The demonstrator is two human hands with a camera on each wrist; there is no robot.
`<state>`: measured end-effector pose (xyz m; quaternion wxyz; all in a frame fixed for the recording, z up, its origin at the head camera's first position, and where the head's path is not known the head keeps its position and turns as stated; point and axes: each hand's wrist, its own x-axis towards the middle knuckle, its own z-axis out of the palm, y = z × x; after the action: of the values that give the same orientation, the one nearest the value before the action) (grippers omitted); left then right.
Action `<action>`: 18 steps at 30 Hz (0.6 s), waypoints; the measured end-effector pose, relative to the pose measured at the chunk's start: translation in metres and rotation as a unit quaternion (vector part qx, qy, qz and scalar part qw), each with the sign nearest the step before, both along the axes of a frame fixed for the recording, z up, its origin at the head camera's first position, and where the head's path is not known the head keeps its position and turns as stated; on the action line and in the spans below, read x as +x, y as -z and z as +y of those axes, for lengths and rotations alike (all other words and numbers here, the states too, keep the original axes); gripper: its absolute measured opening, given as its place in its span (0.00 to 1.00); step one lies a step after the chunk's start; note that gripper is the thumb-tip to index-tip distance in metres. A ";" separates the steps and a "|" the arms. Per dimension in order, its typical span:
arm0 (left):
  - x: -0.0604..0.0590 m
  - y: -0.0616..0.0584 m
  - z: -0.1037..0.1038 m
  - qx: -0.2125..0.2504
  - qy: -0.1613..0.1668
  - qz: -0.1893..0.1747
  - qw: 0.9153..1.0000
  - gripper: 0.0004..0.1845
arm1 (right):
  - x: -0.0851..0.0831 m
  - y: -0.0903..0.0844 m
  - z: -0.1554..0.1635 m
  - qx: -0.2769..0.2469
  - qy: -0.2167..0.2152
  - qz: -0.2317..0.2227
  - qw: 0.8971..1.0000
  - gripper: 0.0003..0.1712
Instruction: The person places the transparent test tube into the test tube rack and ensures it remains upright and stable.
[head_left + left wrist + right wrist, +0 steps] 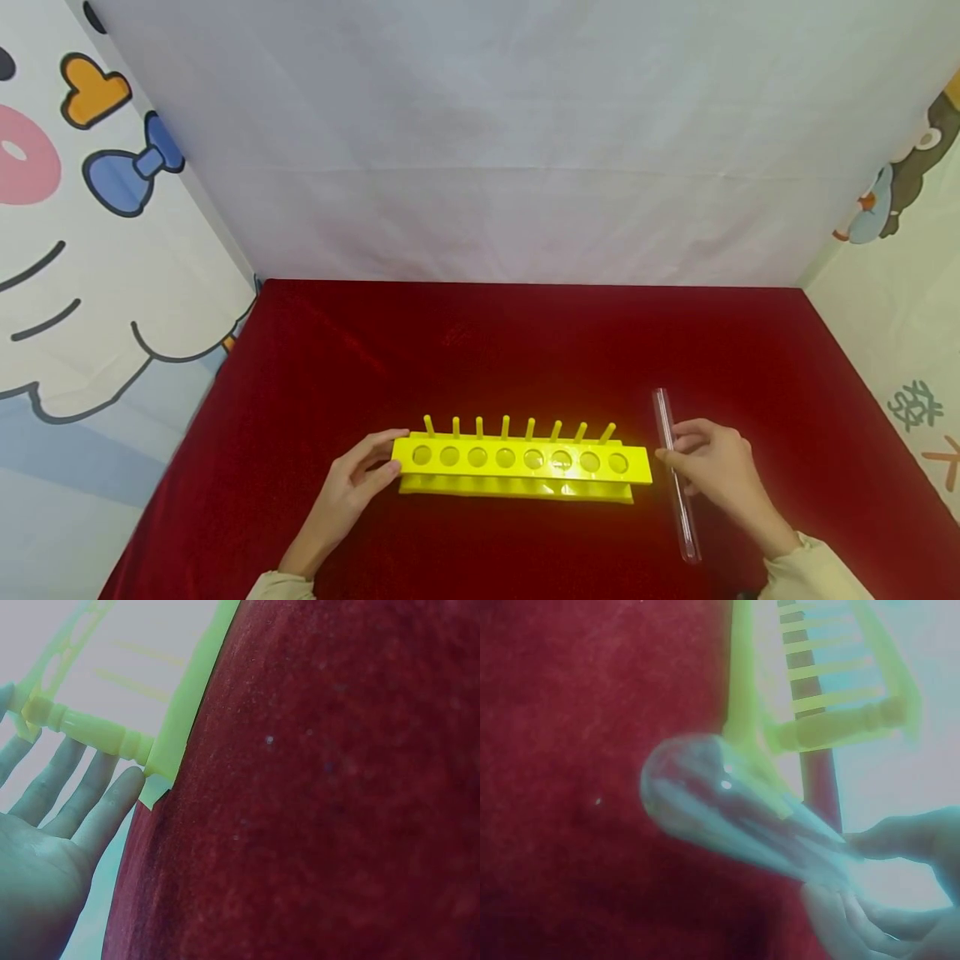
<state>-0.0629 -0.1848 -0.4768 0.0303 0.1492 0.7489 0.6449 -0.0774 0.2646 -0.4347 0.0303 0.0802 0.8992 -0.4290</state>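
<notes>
A yellow test tube rack (520,475) stands upright on the red cloth, its top plate pierced by a row of round holes and several pegs rising along the back. My left hand (348,483) holds the rack's left end, thumb at the front edge and fingers behind. In the left wrist view, its fingers lie along the turned end post (90,731). Just off the rack's right end, my right hand (718,468) pinches a clear glass test tube (684,517) near its middle. The tube's rounded end (679,787) points toward the camera in the right wrist view.
Red velvet cloth (360,333) covers the table. A pale curtain (525,150) hangs behind it, and panels printed with cartoons stand at the left (112,267) and right (885,308).
</notes>
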 end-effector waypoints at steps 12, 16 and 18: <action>0.000 0.000 0.000 -0.003 -0.003 -0.009 1.000 0.19 | 0.002 -0.012 0.003 -0.001 -0.005 0.036 0.999 0.24; 0.001 0.000 0.000 -0.007 -0.004 -0.013 1.000 0.19 | 0.004 -0.014 0.004 0.000 -0.007 0.044 0.999 0.24; 0.001 0.000 0.000 -0.009 -0.005 -0.014 1.000 0.19 | 0.005 -0.014 0.004 -0.003 -0.009 0.055 0.998 0.23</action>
<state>-0.0619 -0.1850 -0.4764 0.0389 0.1360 0.7548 0.6405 -0.0719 0.2685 -0.4202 -0.0150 0.0486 0.8990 -0.4350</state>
